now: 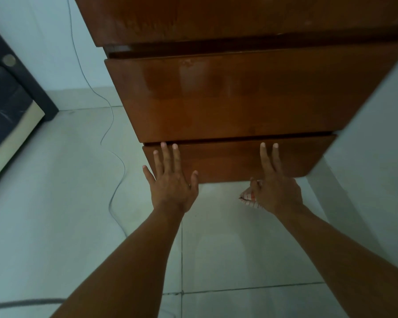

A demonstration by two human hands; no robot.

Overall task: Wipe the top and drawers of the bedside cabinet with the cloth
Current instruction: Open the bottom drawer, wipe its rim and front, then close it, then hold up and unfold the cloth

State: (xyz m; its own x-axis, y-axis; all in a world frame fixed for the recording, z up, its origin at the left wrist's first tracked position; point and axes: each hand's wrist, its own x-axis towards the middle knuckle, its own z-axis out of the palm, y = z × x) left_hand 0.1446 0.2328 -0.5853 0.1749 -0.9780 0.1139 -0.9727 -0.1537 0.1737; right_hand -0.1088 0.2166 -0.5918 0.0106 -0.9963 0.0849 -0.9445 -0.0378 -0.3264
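From the head camera, the brown wooden bedside cabinet (239,92) fills the frame from 12 to 2 o'clock, its drawer fronts stacked downward. The lowest drawer (228,159) sits near the centre. The left hand (171,180) lies flat against that drawer front at about 9 o'clock of the panel, fingers spread and straight, holding nothing. The right hand (277,187) presses the same front toward 3 o'clock with two fingers extended upward, while the remaining fingers and thumb pinch the cloth (248,195), a pale checked piece with red lines bunched under the palm. A thin grey cable (106,134) trails across the tiled floor (239,249) at 9 o'clock
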